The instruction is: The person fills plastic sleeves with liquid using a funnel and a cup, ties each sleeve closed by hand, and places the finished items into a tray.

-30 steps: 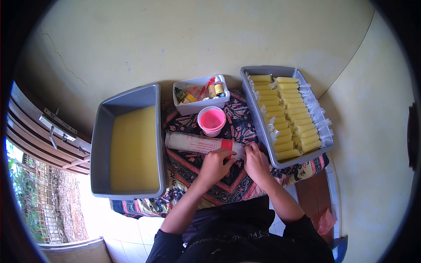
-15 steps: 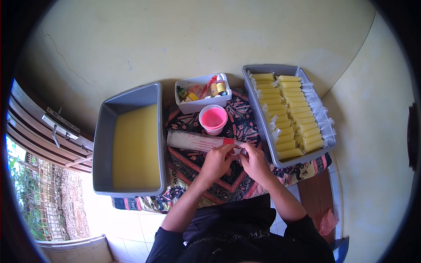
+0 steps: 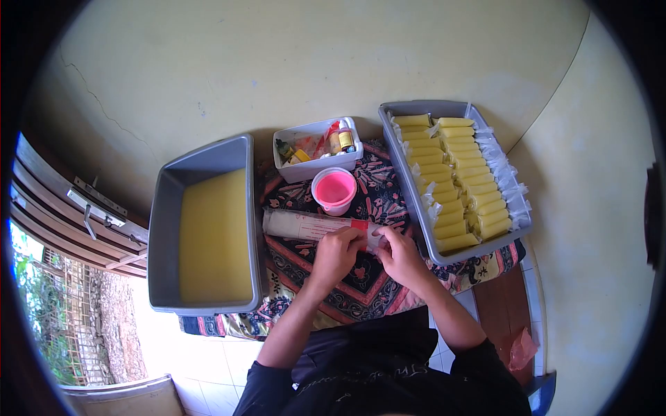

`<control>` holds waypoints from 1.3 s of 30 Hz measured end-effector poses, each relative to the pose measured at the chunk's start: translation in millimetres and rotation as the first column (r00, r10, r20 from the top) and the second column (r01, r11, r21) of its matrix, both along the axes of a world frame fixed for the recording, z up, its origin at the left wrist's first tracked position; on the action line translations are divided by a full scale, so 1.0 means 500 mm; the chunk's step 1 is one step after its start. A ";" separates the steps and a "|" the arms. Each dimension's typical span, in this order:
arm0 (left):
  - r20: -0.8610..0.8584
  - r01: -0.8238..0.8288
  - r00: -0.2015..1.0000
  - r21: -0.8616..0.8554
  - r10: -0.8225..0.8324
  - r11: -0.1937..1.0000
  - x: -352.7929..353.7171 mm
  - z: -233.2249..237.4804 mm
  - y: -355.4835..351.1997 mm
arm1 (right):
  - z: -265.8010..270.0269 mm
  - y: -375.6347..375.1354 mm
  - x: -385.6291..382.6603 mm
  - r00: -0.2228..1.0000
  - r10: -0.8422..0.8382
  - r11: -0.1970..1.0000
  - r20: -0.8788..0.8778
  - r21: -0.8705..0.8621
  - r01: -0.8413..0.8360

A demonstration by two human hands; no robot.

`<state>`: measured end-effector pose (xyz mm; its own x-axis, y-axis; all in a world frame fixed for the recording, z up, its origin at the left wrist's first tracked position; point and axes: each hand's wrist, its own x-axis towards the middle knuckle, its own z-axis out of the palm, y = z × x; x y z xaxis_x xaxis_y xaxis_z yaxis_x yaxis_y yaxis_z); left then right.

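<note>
Black short-sleeved top point(image 3: 388, 347), loose and creased, one plain dark colour. Faint pale lettering point(image 3: 354, 378) runs in a line across the chest, too small to read. Left sleeve point(image 3: 263, 388) and right sleeve point(image 3: 489, 357) both black and wide-cut, ending around the elbow. Left forearm point(image 3: 295, 319) and right forearm point(image 3: 444, 312) uncovered below the hems. Left hand point(image 3: 336, 251) and right hand point(image 3: 399, 256) bare. Finer detail on fingers too small to tell.

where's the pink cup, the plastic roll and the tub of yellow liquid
pink cup point(image 3: 336, 208): head view, front wall
plastic roll point(image 3: 305, 224): head view, white middle
tub of yellow liquid point(image 3: 164, 236): head view, left wall
</note>
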<state>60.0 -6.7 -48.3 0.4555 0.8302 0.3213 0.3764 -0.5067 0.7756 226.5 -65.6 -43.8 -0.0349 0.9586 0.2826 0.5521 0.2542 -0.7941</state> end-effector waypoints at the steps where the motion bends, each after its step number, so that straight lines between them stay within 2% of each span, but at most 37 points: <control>1: -0.010 -0.023 1.000 0.053 0.023 0.998 0.001 -0.002 0.000 | -0.004 0.002 0.000 1.000 0.000 1.000 0.000 0.000 0.000; 3: 0.001 -0.062 0.998 0.068 0.062 0.996 0.001 -0.004 0.001 | -0.019 0.005 0.001 0.993 -0.044 0.998 0.108 0.045 0.040; 4: 0.012 -0.103 0.995 0.085 0.103 0.991 0.000 -0.002 0.002 | -0.028 0.005 0.006 0.993 -0.045 0.998 0.108 0.045 0.040; 6: 0.055 -0.124 0.991 0.057 0.121 0.991 -0.010 0.016 0.009 | -0.043 0.002 0.016 0.974 -0.064 0.998 0.219 -0.011 0.068; 9: 0.115 -0.133 0.985 0.044 0.127 0.990 -0.016 0.026 0.011 | -0.041 -0.003 0.010 0.970 -0.060 0.998 0.236 0.008 0.059; 11: 0.161 -0.094 0.980 -0.129 0.115 0.987 -0.011 0.038 0.005 | -0.021 -0.005 0.001 0.960 -0.083 0.996 0.269 0.037 0.076; 12: 0.161 -0.094 0.980 -0.125 0.114 0.988 -0.013 0.041 0.005 | -0.006 -0.007 -0.005 0.948 -0.111 0.993 0.297 0.067 0.096; 14: 0.335 0.025 0.935 -0.399 0.120 0.916 -0.017 0.046 0.005 | 0.015 -0.005 -0.011 0.964 -0.136 0.987 0.226 0.116 0.112; 15: 0.334 0.026 0.935 -0.398 0.119 0.917 -0.018 0.049 0.008 | 0.024 -0.004 -0.013 0.976 -0.154 0.979 0.156 0.157 0.129; 17: 0.631 0.281 0.774 -0.412 0.050 0.867 -0.021 0.054 0.014 | 0.041 0.001 -0.013 0.977 -0.162 0.969 0.139 0.211 0.130; 19: 0.639 0.309 0.768 -0.420 0.037 0.854 -0.022 0.099 -0.001 | 0.045 0.004 -0.015 0.978 -0.168 0.956 0.122 0.263 0.131; 21: 0.691 0.348 0.718 -0.458 0.081 0.818 -0.023 0.123 -0.012 | 0.043 0.005 -0.019 0.984 -0.158 0.972 0.084 0.189 0.140; 25: 0.763 0.339 0.642 -0.366 0.071 0.867 -0.030 0.099 -0.014 | 0.037 0.009 -0.027 0.978 -0.177 0.962 0.106 0.228 0.150; 27: 0.877 0.492 0.481 -0.273 0.003 0.827 -0.044 0.108 -0.018 | 0.046 0.005 -0.031 0.990 -0.143 0.975 -0.019 0.167 0.144; 28: 0.882 0.510 0.470 -0.250 -0.023 0.823 -0.049 0.119 -0.019 | 0.048 0.005 -0.031 0.990 -0.142 0.975 -0.019 0.170 0.143; 30: 0.902 0.493 0.432 -0.225 -0.013 0.840 -0.057 0.127 -0.020 | 0.052 0.004 -0.032 0.986 -0.157 0.938 -0.058 0.303 0.167; 32: 0.932 0.428 0.359 -0.207 0.045 0.880 -0.058 0.138 -0.022 | 0.056 0.004 -0.028 0.989 -0.130 0.930 -0.063 0.338 0.144; 33: 0.933 0.429 0.358 -0.208 0.046 0.879 -0.060 0.136 -0.017 | 0.057 0.002 -0.026 0.992 -0.103 0.921 -0.066 0.372 0.121; 34: 0.958 0.408 0.269 -0.210 0.103 0.889 -0.065 0.131 -0.008 | 0.062 -0.003 -0.026 0.992 -0.104 0.921 -0.066 0.371 0.121; 35: 0.972 0.386 0.175 -0.214 0.157 0.897 -0.067 0.130 -0.002 | 0.067 -0.010 -0.026 0.989 -0.046 0.966 -0.139 0.244 0.080; 36: 0.977 0.345 0.132 -0.206 0.170 0.916 -0.064 0.140 -0.001 | 0.069 -0.016 -0.026 0.976 0.001 0.993 -0.218 0.117 0.025; 37: 0.977 0.345 0.131 -0.205 0.169 0.916 -0.066 0.139 0.000 | 0.068 -0.019 -0.026 0.976 0.001 0.993 -0.217 0.118 0.025; 38: 0.965 0.265 0.149 -0.248 0.215 0.932 -0.072 0.136 0.003 | 0.066 -0.021 -0.026 0.899 0.053 0.998 -0.436 0.007 -0.056; 39: 0.951 0.182 0.164 -0.290 0.262 0.939 -0.078 0.130 0.006 | 0.064 -0.023 -0.025 0.769 0.071 0.984 -0.635 -0.083 -0.160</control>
<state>20.8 -3.5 16.9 -0.0854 0.9703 0.2262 -0.7827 -0.2058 0.5874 214.2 -77.1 -11.7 -0.0049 0.9872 0.1592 -0.1074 0.1578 -0.9816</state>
